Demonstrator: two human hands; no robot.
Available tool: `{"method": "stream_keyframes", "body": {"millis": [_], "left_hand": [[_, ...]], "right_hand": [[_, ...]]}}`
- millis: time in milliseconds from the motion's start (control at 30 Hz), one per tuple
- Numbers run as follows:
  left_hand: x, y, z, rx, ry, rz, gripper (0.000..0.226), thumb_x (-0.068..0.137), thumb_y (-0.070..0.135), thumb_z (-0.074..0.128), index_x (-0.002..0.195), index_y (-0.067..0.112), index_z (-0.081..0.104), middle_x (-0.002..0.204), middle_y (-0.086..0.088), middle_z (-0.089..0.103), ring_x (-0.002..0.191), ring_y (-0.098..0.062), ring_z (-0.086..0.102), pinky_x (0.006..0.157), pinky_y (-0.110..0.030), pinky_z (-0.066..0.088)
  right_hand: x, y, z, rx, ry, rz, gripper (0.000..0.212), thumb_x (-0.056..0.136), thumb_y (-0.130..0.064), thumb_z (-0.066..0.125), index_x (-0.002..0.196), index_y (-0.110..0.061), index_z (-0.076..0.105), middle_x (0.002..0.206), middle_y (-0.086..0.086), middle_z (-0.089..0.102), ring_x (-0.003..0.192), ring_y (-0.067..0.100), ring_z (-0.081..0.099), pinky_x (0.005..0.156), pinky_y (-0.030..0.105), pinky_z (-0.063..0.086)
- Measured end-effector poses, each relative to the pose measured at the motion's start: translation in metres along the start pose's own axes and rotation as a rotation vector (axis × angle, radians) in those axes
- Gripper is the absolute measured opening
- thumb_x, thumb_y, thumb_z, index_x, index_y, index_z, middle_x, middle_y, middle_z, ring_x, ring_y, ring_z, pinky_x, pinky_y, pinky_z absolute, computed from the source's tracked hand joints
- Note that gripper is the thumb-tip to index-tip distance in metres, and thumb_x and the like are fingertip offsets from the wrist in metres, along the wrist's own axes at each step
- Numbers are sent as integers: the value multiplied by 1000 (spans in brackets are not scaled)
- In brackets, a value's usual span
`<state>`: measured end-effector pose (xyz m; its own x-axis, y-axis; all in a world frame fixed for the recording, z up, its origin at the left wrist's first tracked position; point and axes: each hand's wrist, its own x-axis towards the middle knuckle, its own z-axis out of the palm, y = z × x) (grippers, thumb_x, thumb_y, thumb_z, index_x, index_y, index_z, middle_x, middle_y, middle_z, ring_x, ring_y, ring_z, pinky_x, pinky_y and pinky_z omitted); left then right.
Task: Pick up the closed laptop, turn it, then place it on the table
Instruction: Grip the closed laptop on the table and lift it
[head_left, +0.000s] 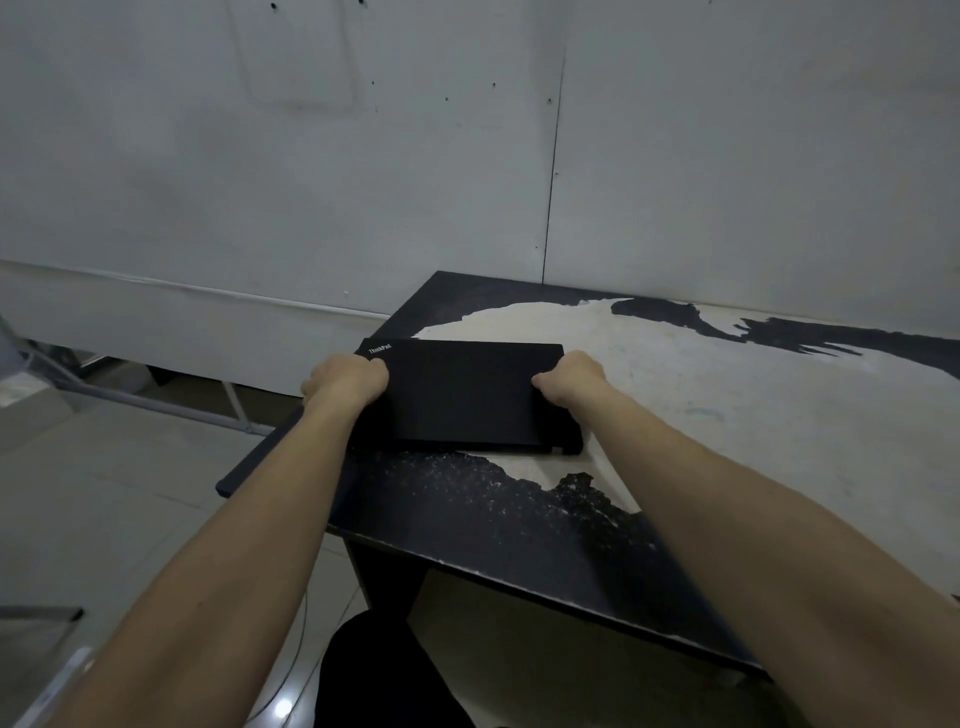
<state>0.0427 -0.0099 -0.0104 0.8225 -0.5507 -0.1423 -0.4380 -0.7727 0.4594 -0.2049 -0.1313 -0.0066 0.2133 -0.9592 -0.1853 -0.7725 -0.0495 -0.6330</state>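
**On the worn table, both hands grip the closed laptop**

Near the table's left corner, the closed black laptop (462, 397) lies flat or nearly so, lid up, with a small logo at its far left corner. Whether its underside fully touches the surface cannot be told. The left hand (347, 380) is wrapped over the laptop's left edge, fingers curled tight and tucked out of sight below, thumb on the lid. The right hand (570, 378) closes on the right edge the same way, thumb lying on top, the rest of the fingers hidden beyond the edge. Both forearms reach forward, bare. The table (727, 415) has a dark top with much of its coating peeled away to a pale layer; the laptop sits half over that pale patch. A grey wall (311, 182) stands behind.
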Motion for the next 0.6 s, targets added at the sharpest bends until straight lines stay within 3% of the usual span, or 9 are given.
{"method": "stream_keyframes", "body": {"millis": [100,367,533,600], "left_hand": [[4,2,-6,11,-54,58,52,95,36,43,133,6,61,140,-20,60,125,-39,56,102,-41,44],[14,2,-3,-214,-119,120,59,106,38,43,142,-7,52,150,-26,51,134,-40,51,112,-43,39],[14,7,-1,-287,-188,139,59,108,38,39,144,-8,49,153,-25,48,138,-39,47,116,-44,35],[12,10,0,-349,-197,151,57,108,38,42,143,-7,51,150,-24,51,136,-38,49,115,-44,36]], "right_hand": [[-1,0,1,74,-10,24,38,98,-30,65,124,-3,64,128,19,64,113,38,63,100,44,56],[5,1,-4,450,-68,80,38,98,-27,70,126,-2,64,125,17,68,112,37,65,101,47,55],[-1,8,-28,661,-257,140,28,96,-27,75,113,-7,66,99,11,73,85,28,70,63,36,55],[-4,12,-37,712,-310,137,31,93,-30,78,112,-8,69,100,11,75,85,27,72,62,35,57]]}}
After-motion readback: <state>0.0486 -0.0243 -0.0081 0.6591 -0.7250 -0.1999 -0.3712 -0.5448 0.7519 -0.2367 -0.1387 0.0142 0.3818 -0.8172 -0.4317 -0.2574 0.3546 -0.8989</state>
